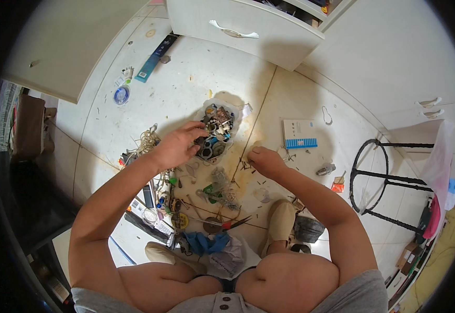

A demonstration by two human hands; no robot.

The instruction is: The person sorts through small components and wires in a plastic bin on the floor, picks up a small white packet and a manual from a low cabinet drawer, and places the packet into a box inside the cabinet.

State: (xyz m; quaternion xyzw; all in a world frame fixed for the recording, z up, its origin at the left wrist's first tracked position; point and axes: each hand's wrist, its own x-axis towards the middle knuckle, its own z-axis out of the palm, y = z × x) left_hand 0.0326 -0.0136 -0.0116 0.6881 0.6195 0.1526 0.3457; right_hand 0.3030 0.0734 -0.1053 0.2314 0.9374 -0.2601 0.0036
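A translucent plastic container [236, 117] stands on the tiled floor, heaped with small mixed hardware [221, 127]. My left hand [178, 144] is at its left side, fingers apart and reaching over the rim; whether they touch the contents is unclear. To the right, my right hand [265, 161] is low over the floor with its fingers drawn together beside scattered dark screws [245, 166]. Anything between those fingertips is hidden. Below the container lies a clear plastic bag [220, 184]. Tangled cables [148, 141] lie beyond my left wrist.
A white and blue box [300, 135] lies right of my right hand. Nearer my feet are a yellow round item [180, 221], blue cloth [206, 242] and a crumpled white bag [229, 256]. A drawer [243, 43] juts out ahead; a black metal frame [388, 180] stands at right.
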